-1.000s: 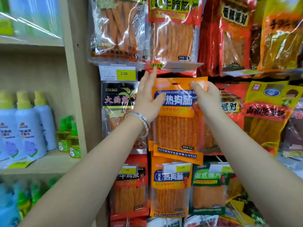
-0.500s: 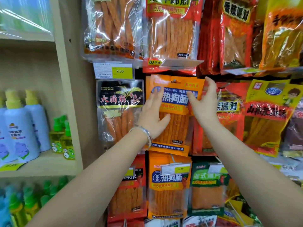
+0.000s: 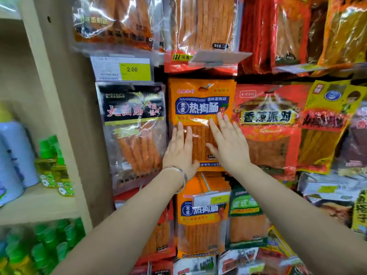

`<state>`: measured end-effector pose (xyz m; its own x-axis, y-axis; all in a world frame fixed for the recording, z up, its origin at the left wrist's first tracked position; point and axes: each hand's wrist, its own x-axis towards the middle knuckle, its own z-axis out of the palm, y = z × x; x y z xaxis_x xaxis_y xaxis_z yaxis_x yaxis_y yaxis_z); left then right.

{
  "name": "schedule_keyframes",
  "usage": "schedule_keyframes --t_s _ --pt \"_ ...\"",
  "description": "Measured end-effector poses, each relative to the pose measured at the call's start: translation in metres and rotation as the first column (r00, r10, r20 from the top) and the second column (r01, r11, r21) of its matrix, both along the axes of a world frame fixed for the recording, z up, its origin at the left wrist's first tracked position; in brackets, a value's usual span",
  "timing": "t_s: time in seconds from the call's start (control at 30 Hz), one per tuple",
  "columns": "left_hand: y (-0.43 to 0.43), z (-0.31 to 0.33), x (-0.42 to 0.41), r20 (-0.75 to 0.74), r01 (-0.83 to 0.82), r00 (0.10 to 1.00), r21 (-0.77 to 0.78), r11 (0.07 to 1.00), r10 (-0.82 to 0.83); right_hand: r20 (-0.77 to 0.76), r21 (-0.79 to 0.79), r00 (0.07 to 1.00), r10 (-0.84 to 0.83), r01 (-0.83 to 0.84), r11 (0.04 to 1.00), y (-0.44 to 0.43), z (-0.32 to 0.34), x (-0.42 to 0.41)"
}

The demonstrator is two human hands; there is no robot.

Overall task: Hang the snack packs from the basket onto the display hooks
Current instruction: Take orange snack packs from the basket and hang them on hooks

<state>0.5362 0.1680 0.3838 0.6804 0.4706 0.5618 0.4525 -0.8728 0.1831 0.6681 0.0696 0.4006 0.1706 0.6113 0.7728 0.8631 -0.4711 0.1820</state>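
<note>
The left hand [image 3: 181, 153] and right hand [image 3: 228, 143] both lie flat, fingers straight and slightly spread, pressing the lower half of the orange snack pack [image 3: 200, 102], which hangs from a display hook [image 3: 206, 86] between a black pack [image 3: 133, 124] and a red pack [image 3: 266, 126]; a bracelet [image 3: 179, 175] circles the left wrist

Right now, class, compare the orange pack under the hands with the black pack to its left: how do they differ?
The orange pack has an orange header; the black pack has a black one. The left hand and right hand lie flat on the orange pack; the black pack hangs beside them. The orange pack holds thin upright strips; the black pack thicker, slanted sticks. Both hang in one row, with clear windows.
</note>
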Motion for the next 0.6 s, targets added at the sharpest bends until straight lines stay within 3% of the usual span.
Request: schedule_keyframes --t_s 0.23,0.43,0.5,0.6 --pt "0.012 0.010 0.007 -0.079 -0.016 0.997 -0.059 0.998 0.011 -0.141 -0.133 0.990 -0.015 -0.004 0.991 0.017 0.013 0.003" --pt "0.004 0.028 0.000 -0.100 -0.004 0.995 -0.252 0.968 -0.022 -0.321 -0.196 0.946 0.046 -0.114 0.974 0.010 0.032 -0.005" --pt "-0.003 0.032 -0.008 -0.061 0.039 0.996 -0.295 0.955 -0.060 -0.404 -0.128 0.905 0.132 -0.199 0.972 -0.001 0.034 -0.011" --pt "-0.024 0.028 -0.029 0.020 0.131 0.991 -0.340 0.931 -0.132 -0.515 0.110 0.805 0.293 -0.277 0.955 -0.027 0.019 -0.028"
